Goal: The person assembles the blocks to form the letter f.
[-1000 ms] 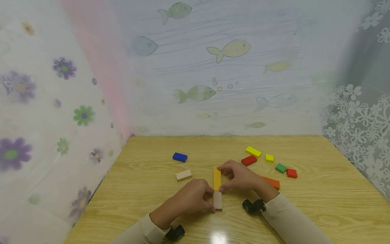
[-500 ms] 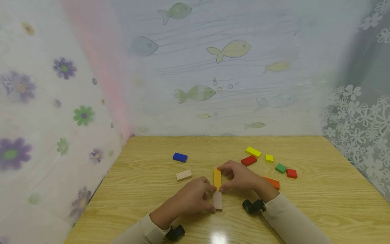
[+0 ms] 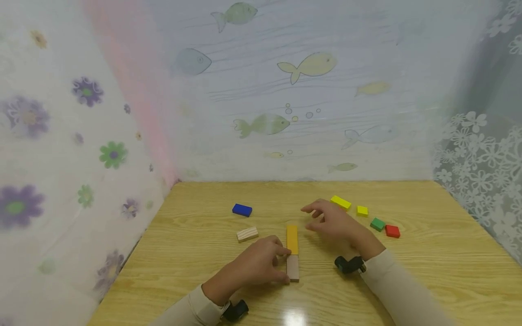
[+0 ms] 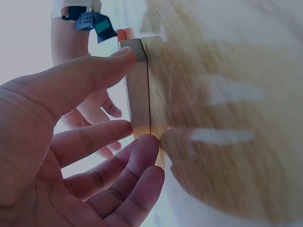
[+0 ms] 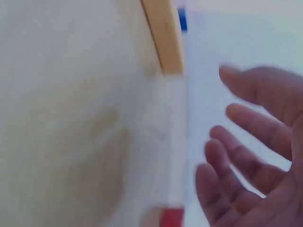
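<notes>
A: Left grip (image 3: 258,262) first: pinching the pale block (image 3: 292,269) lightly, with thumb (image 3: 279,275) at the near end and forefinger (image 3: 284,251) by the seam (image 3: 294,254).

B: And on the right?

A: Holding nothing with the right grip (image 3: 335,222), spread off to the right, near the long yellow block (image 3: 340,202).

B: Lined up how?

A: End to end on the table (image 3: 163,253), apparently touching the golden-orange block (image 3: 292,240), in one straight row.

B: Likely to go wrong?

A: Probably by skewing the row: pressing harder with forefinger than thumb, without bracing the golden-orange block from the right.

B: And farther out?

A: Perhaps by knocking the long yellow block or small yellow block (image 3: 362,211), through sweeping low with the right grip.
</notes>
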The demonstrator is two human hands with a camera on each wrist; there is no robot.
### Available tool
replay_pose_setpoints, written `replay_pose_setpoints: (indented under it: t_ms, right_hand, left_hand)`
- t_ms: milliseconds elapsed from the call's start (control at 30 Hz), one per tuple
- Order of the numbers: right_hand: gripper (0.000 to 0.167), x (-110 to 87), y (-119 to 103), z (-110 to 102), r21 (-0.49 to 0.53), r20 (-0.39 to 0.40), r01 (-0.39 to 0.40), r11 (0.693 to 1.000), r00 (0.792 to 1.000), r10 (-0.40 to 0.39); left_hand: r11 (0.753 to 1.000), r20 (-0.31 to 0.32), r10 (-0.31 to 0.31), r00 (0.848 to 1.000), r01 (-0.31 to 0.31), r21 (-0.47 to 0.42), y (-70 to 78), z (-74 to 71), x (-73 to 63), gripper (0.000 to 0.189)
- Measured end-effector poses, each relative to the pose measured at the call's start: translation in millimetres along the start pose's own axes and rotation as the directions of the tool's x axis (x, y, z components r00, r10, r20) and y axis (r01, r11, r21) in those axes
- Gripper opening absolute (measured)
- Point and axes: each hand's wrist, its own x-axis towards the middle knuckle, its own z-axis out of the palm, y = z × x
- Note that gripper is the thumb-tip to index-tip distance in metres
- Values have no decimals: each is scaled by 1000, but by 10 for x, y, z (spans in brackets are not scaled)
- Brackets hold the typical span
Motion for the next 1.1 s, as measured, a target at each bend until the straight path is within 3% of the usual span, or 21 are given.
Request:
replay_pose_setpoints:
  t_ms: [200, 300, 600, 833, 1100]
  right_hand:
    - [41, 13, 219, -352, -141, -114, -16, 990, 993, 0]
    - [43, 1, 334, -496, -192, -132, -27, 981, 991, 1]
    - [56, -35, 551, -741, -247, -3, -108, 963, 994, 110]
    - [83, -33, 547, -801, -179, 98, -199, 963, 971, 219]
    - [78, -13, 562, -800, -273, 88, -190, 943, 971, 221]
  left_hand:
    - [1000, 2, -1, 1000, 1, -19, 6, -2, -7, 60]
    - [1000, 3, 0, 1000, 0, -21, 9, -3, -18, 60]
    - [1000, 2, -1, 1000, 1, -25, 22, -14, -29, 60]
    - [999, 2, -12, 1000, 12, -38, 16, -14, -31, 60]
    - [999, -2, -3, 1000, 3, -33, -3, -1, -17, 60]
